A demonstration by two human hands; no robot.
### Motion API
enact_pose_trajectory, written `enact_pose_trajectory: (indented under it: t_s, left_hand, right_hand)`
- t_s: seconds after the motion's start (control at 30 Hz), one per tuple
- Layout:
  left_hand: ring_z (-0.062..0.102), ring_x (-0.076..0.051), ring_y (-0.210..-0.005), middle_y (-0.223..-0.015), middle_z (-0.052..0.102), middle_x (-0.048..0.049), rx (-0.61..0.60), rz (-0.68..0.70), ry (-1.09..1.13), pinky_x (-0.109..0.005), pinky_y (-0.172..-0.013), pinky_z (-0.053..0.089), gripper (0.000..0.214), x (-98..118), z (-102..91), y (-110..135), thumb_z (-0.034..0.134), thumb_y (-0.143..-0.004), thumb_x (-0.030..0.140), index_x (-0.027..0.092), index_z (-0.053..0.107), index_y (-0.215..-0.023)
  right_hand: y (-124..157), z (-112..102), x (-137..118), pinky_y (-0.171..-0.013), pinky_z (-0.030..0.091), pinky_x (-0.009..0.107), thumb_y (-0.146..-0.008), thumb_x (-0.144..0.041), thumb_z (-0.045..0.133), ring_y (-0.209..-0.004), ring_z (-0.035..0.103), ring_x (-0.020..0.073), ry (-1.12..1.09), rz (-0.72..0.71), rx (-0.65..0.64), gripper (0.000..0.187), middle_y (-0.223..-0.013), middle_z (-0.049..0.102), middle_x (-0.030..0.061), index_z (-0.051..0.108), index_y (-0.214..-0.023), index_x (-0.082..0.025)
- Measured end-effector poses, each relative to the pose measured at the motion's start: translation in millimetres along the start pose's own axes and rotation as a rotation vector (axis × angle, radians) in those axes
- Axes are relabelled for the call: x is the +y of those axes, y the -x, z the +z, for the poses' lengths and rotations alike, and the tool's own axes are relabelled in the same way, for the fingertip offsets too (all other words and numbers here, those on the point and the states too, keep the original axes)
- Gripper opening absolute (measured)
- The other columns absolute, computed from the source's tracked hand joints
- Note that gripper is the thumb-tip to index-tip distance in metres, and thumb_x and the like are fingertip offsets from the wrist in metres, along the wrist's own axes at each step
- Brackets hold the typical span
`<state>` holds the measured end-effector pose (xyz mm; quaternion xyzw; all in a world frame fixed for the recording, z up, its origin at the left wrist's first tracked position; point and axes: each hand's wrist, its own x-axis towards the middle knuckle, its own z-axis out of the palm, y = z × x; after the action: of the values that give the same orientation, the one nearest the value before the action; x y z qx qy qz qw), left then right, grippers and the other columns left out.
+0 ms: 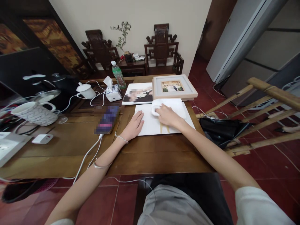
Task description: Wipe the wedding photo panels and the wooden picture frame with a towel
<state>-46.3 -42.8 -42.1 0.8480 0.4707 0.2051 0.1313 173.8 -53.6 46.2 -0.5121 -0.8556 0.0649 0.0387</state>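
At the far left of the wooden table (152, 156) stands a patterned mug (35, 113), well apart from our hands. Further right lies a phone (107, 120) with a white cable running off the near edge. Just beside it our left hand (134, 125) lies flat and open, palm down, with the fingers stretched together. It rests on the left edge of a white board (151, 127) that lies flat on the table. Our right hand (167, 115) is curled narrow over a white wad (155, 109) and presses it on the board's far part. We cannot tell whether the wad is cloth or tissue. The board's far edge nearly meets a photo print (138, 93) and a framed picture (174, 87). Bare wood lies between the board and the near edge. The board's right edge is near the table's right edge, and past that a black bag (220, 129) lies over bamboo bars.
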Motion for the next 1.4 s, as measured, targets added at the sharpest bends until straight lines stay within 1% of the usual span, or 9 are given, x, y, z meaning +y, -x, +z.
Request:
enact_pose_trajectory:
  t_s: [0.17, 0.27, 0.37, 0.5, 0.73, 0.83, 0.93, 1.23, 1.4]
  left_hand:
    - [0.023, -0.027, -0.144, -0.152, 0.031, -0.0192, 0.014, 0.009, 0.016, -0.046, -0.118, 0.020, 0.053, 1.0, -0.1, -0.1, 0.030, -0.097, 0.036, 0.008, 0.039, -0.140]
    - [0.023, -0.027, -0.144, -0.152, 0.031, -0.0190, 0.016, 0.006, 0.018, -0.048, -0.117, 0.020, 0.053, 1.3, 0.6, -0.2, 0.030, -0.097, 0.036, 0.008, 0.039, -0.140]
    - [0.023, -0.028, -0.144, -0.153, 0.031, -0.0193, 0.020, 0.007, 0.018, -0.049, -0.117, 0.020, 0.052, 1.8, 1.2, -0.3, 0.029, -0.097, 0.035, 0.008, 0.039, -0.140]
    - [0.023, -0.028, -0.144, -0.152, 0.031, -0.0201, 0.029, -0.005, 0.030, -0.049, -0.117, 0.020, 0.052, 1.3, 2.3, -0.7, 0.029, -0.097, 0.035, 0.007, 0.039, -0.140]
    - [0.021, -0.027, -0.145, -0.153, 0.029, -0.0196, 0.061, -0.006, 0.066, -0.049, -0.117, 0.020, 0.053, -4.1, 6.4, -1.7, 0.027, -0.097, 0.034, 0.007, 0.036, -0.142]
    - [0.021, -0.028, -0.144, -0.153, 0.030, -0.0205, 0.057, -0.007, 0.061, -0.049, -0.117, 0.020, 0.054, -5.0, 7.2, -2.0, 0.028, -0.097, 0.033, 0.005, 0.036, -0.142]
    - [0.021, -0.028, -0.144, -0.152, 0.031, -0.0208, 0.053, -0.003, 0.052, -0.049, -0.117, 0.019, 0.053, -5.1, 7.1, -1.7, 0.028, -0.096, 0.032, 0.004, 0.037, -0.141]
    - [0.020, -0.028, -0.145, -0.153, 0.030, -0.0202, 0.027, -0.011, 0.040, -0.050, -0.117, 0.019, 0.054, 0.6, 3.9, -1.0, 0.026, -0.097, 0.032, 0.004, 0.035, -0.142]
    - [0.021, -0.028, -0.145, -0.153, 0.030, -0.0207, 0.027, -0.008, 0.036, -0.049, -0.117, 0.019, 0.054, 0.7, 3.5, -1.3, 0.026, -0.097, 0.032, 0.003, 0.036, -0.141]
  right_hand:
    - [55.1, 16.3, -31.6, -0.102, 0.027, 0.069, -0.078, -0.002, 0.038, -0.141, 0.015, 0.0432, 0.015, -0.023, -0.043, 0.045, -0.150, 0.038, 0.0118, 0.065, -0.112, -0.015]
    - [91.2, 18.8, -46.7, -0.105, 0.025, 0.068, -0.080, -0.004, 0.039, -0.142, 0.014, 0.0426, 0.016, -0.089, -0.084, 0.040, -0.151, 0.037, 0.0102, 0.068, -0.105, -0.015]
    - [109.5, 15.8, -54.5, -0.105, 0.024, 0.069, -0.081, -0.005, 0.040, -0.142, 0.014, 0.0425, 0.010, -0.120, -0.143, 0.038, -0.151, 0.037, 0.0095, 0.070, -0.103, -0.016]
    - [96.5, 13.5, -52.0, -0.104, 0.028, 0.067, -0.079, -0.005, 0.040, -0.141, 0.018, 0.0407, 0.022, -0.122, -0.112, 0.041, -0.149, 0.040, 0.0087, 0.069, -0.105, -0.017]
    - [14.5, 17.9, -21.9, -0.097, 0.033, 0.071, -0.078, -0.005, 0.040, -0.138, 0.023, 0.0422, 0.085, -0.055, 0.006, 0.048, -0.147, 0.042, 0.0117, 0.063, -0.118, -0.016]
    - [-1.7, 21.5, -15.8, -0.097, 0.032, 0.071, -0.078, -0.003, 0.038, -0.138, 0.023, 0.0430, 0.134, -0.046, 0.055, 0.051, -0.147, 0.042, 0.0136, 0.060, -0.123, -0.015]
    - [9.2, 26.5, -20.8, -0.098, 0.030, 0.073, -0.081, -0.003, 0.037, -0.138, 0.021, 0.0458, 0.173, -0.070, 0.038, 0.049, -0.149, 0.038, 0.0145, 0.061, -0.122, -0.015]
    - [94.1, 30.1, -61.4, -0.100, 0.024, 0.074, -0.086, -0.010, 0.040, -0.138, 0.020, 0.0478, 0.108, -0.194, -0.065, 0.036, -0.151, 0.036, 0.0145, 0.070, -0.105, -0.016]
    - [87.1, 18.0, -66.2, -0.101, 0.028, 0.071, -0.084, -0.007, 0.039, -0.138, 0.023, 0.0443, 0.064, -0.198, -0.112, 0.039, -0.148, 0.040, 0.0133, 0.069, -0.108, -0.016]
